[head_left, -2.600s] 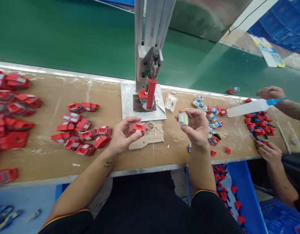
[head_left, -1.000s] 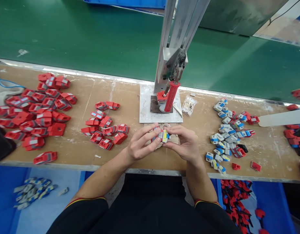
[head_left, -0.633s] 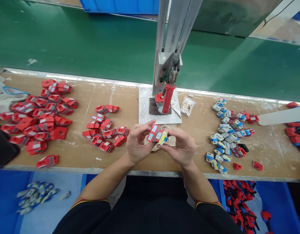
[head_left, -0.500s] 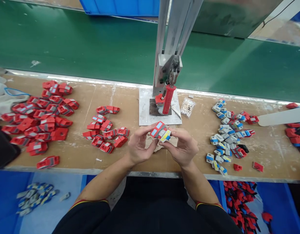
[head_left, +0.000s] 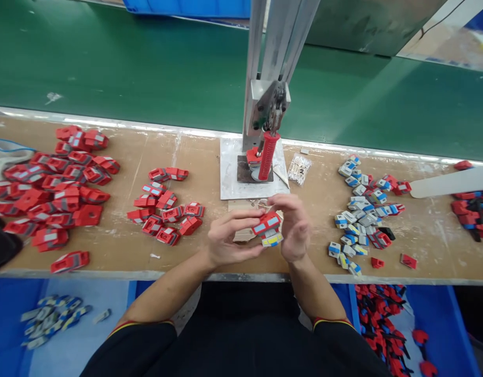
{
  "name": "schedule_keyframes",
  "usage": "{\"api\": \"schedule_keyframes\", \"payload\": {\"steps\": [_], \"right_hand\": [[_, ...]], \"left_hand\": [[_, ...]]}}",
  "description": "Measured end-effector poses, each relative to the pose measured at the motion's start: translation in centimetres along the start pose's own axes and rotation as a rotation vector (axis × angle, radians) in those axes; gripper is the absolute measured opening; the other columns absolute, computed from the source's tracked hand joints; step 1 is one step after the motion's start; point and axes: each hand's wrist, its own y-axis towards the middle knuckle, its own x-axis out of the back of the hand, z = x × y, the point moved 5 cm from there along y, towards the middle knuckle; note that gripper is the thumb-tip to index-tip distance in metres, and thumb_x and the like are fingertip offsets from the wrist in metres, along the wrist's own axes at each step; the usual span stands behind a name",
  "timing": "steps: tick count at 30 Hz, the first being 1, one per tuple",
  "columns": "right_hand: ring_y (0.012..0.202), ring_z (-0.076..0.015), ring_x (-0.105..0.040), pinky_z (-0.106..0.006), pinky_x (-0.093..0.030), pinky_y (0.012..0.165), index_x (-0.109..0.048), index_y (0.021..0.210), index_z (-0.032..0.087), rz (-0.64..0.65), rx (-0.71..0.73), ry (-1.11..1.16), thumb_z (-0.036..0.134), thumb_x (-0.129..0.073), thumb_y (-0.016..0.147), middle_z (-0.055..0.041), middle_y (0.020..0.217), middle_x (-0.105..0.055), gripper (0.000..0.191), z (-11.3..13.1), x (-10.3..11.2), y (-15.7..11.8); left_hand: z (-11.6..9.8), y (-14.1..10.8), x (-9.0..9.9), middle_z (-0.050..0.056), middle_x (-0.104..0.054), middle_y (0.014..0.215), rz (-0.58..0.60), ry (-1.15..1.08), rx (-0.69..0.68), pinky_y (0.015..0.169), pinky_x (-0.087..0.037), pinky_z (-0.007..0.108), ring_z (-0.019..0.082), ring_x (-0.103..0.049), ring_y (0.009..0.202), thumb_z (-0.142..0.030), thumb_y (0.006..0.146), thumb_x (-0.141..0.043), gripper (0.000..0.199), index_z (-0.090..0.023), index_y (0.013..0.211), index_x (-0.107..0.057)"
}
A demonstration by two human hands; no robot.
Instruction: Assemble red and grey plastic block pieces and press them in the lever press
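Note:
My left hand pinches a red plastic toy vehicle part between thumb and fingers, in front of the press. Light-blue window patches show on its red top, and a grey piece with yellow patches sits against its lower end. Beside it, my right hand is open with curved fingers, close to the part's right side; whether a fingertip touches it I cannot tell. Beyond my hands stands a lever press with a red ribbed handle. Another red part sits at its base, partly behind the handle.
Red parts lie in a large heap at the left and a smaller group. Grey-blue pieces spread at the right. A bag of cotton swabs lies by the press plate. Blue bins stand below the table.
My right hand has let go of the toy part and opened beside it. The part, now in my left hand alone, has turned more level. The whole view has shifted slightly.

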Motion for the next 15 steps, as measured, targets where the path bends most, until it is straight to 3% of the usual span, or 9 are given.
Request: {"api": "schedule_keyframes", "payload": {"steps": [4, 8, 15], "right_hand": [[0.063, -0.0197, -0.063, -0.038, -0.049, 0.058, -0.071, 0.072, 0.026, -0.043, 0.001, -0.096, 0.057, -0.033, 0.108, -0.0041, 0.067, -0.066, 0.06, 0.8, -0.3, -0.1], [0.055, -0.0169, -0.055, -0.037, -0.04, 0.053, -0.071, 0.07, 0.025, -0.104, -0.017, -0.088, 0.045, -0.041, 0.106, -0.0027, 0.063, -0.067, 0.051, 1.3, 0.0, -0.4], [0.052, -0.0177, -0.054, -0.039, -0.04, 0.054, -0.069, 0.064, 0.024, -0.097, -0.097, -0.099, 0.042, -0.042, 0.102, -0.0036, 0.058, -0.064, 0.05, 0.9, 0.0, -0.5]], "left_hand": [[-0.6, -0.4, -1.0, 0.01, -0.083, 0.108, 0.041, 0.103, -0.03, 0.085, -0.071, 0.03, 0.022, -0.083, 0.097, -0.024, 0.082, -0.088, 0.051, -0.02, 0.13, -0.071], [-1.1, -0.6, -1.3, 0.01, -0.083, 0.107, 0.035, 0.15, -0.052, 0.084, -0.071, 0.029, 0.021, -0.083, 0.097, -0.026, 0.086, -0.084, 0.047, -0.017, 0.13, -0.07], [-1.7, -0.8, -1.2, 0.011, -0.084, 0.108, 0.054, 0.231, -0.09, 0.083, -0.072, 0.031, 0.024, -0.084, 0.096, -0.029, 0.088, -0.084, 0.052, -0.017, 0.136, -0.067]]}}
